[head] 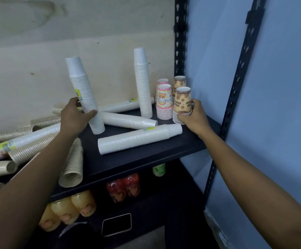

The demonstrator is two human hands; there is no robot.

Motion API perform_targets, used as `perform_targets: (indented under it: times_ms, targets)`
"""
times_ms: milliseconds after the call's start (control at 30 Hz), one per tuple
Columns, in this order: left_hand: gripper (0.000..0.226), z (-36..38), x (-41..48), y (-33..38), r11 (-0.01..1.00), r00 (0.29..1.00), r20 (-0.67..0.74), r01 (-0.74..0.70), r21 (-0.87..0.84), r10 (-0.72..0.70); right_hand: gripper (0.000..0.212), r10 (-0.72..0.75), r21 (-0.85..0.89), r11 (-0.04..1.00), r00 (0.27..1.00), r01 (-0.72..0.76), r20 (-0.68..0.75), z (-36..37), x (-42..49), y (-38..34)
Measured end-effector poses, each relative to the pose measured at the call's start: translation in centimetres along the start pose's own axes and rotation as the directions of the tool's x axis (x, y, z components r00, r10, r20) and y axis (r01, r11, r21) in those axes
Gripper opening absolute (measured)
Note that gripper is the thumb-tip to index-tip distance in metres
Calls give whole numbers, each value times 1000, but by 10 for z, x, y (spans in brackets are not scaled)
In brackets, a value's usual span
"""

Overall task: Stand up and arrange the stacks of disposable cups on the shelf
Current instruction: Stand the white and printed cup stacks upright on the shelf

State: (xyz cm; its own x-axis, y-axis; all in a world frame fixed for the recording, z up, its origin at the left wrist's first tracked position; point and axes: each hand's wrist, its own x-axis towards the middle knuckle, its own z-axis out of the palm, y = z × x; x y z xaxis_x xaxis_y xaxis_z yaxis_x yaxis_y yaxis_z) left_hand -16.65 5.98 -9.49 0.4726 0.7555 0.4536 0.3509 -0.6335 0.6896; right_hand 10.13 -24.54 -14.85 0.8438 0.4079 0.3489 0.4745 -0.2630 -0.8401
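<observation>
A: Bright enough?
B: No, dim and bluish. The tall white paper cup stacks (143, 83) catch most light; the plastic drink bottles (65, 211) under the black metal shelf (128, 159) sit in deep shadow.
A: Sharp?
B: Slightly soft. The black perforated steel upright (239, 69) slants from wide-angle distortion.

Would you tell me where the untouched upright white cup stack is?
In the head view, the white cup stack stands right of centre on the shelf, just left of the pink cups.

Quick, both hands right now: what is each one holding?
Left hand: grips the leaning white cup stack.
Right hand: holds the front brown cup stack.
</observation>
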Motion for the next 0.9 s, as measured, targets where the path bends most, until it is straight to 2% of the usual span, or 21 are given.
perform_targets:
  times_ms: [167, 233, 333, 400, 467, 533, 600, 667, 767, 833, 900]
  targets:
    - [93, -2, -7, 1, 998, 998, 8, 62, -30, -62, 93, 23, 40, 999, 997, -26, 68, -8, -2, -5]
    - [98, -4, -10, 2, 995, 996, -27, 83, -51, -84, 93, 26, 26, 999, 999, -26, 30, -12, -5, -6]
    - [80, -8, -14, 9, 991, 984, -162, 57, -119, -76, 66, -37, 88, 995, 984, 53, -175, -19, -13, -16]
    - [65, -9, -20, 19, 990, 968, -251, -25, -135, -10, 46, -130, 80, 983, 939, 163, -318, -22, -21, -26]
    - [48, -5, -27, 32, 989, 962, -262, -105, -101, 75, 31, -265, 2, 959, 902, 282, -342, -24, -29, -35]
    - [30, 2, -33, 48, 991, 983, -145, -119, -54, 110, 23, -331, -8, 940, 908, 340, -255, -22, -37, -44]
    - [21, 12, -36, 59, 986, 981, 97, -168, 9, 166, 20, -291, 21, 954, 944, 298, -153, -21, -45, -50]
    - [16, 23, -34, 66, 937, 900, 334, -332, 112, 279, 25, -265, -54, 963, 964, 263, -33, -19, -55, -49]
    - [28, 38, -23, 73, 858, 792, 539, -463, 221, 288, 51, -202, -237, 939, 956, 250, 211, -23, -64, -38]
    - [43, 50, -13, 73, 812, 740, 625, -512, 281, 250, 71, -102, -256, 944, 922, 208, 373, -27, -65, -30]
    - [56, 59, -6, 73, 757, 684, 695, -570, 321, 220, 80, -95, -213, 953, 880, 215, 465, -27, -65, -21]
